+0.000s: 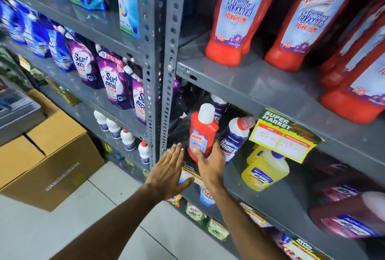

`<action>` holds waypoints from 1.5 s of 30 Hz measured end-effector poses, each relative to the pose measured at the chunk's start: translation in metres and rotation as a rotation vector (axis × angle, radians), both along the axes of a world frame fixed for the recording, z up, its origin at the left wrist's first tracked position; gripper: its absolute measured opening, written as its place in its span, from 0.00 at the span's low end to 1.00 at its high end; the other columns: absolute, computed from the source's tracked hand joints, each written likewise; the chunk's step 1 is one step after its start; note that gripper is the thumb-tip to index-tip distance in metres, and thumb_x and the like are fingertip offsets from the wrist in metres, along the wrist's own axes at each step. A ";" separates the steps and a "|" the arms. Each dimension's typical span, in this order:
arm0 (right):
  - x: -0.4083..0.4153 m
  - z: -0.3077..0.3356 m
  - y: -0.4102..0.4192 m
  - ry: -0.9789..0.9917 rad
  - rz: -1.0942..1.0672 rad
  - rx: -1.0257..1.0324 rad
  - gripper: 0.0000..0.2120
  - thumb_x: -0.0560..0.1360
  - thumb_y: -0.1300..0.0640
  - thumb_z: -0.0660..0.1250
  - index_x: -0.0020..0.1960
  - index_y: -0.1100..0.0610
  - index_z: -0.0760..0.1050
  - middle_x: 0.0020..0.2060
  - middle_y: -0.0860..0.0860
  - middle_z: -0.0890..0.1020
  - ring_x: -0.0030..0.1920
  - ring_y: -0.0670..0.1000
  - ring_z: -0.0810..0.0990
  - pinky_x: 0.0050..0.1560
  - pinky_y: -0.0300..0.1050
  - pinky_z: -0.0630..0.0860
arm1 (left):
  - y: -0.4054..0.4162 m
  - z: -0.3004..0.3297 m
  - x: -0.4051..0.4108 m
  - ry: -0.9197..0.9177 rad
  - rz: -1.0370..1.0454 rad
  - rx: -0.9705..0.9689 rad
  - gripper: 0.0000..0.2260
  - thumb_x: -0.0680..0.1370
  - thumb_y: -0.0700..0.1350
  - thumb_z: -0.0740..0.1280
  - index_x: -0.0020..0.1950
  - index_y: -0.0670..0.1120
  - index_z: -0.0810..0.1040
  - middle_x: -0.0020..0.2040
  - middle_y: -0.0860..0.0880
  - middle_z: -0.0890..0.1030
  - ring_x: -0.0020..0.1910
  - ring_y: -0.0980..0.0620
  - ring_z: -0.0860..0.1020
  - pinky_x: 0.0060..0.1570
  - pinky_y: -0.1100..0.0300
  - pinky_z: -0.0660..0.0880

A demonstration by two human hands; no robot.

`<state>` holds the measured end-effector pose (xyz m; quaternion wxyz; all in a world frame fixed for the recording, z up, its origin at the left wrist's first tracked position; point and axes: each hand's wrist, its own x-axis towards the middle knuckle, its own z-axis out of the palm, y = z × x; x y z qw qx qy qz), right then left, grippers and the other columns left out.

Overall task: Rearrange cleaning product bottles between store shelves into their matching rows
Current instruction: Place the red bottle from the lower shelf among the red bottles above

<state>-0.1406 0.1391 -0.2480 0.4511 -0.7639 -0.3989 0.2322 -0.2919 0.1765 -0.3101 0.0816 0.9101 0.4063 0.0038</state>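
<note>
A small red Harpic bottle (201, 134) with a white cap stands at the left end of the middle right shelf, and my right hand (210, 162) is wrapped around its lower half. My left hand (169, 168) hovers flat and open just left of it, fingers apart, holding nothing. A white and purple Domex bottle (234, 136) leans right beside the red one. Behind it a yellow Lizol bottle (265, 169) stands. On the shelf above stands a row of large red Harpic bottles (235, 15).
A grey slotted upright post (158, 72) divides the two shelf bays. Surf Excel pouches (113, 84) fill the left bay, with small white bottles (128, 139) below. Cardboard boxes (48, 151) sit on the tiled floor at left. A yellow price tag (283, 134) hangs from the upper shelf edge.
</note>
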 end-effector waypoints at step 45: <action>0.102 0.313 -0.021 -0.221 -0.041 0.325 0.31 0.68 0.46 0.82 0.68 0.53 0.78 0.60 0.51 0.87 0.59 0.53 0.86 0.63 0.58 0.82 | 0.026 0.290 0.044 -0.159 0.164 0.228 0.62 0.65 0.80 0.23 0.84 0.37 0.44 0.86 0.39 0.48 0.85 0.44 0.45 0.83 0.49 0.41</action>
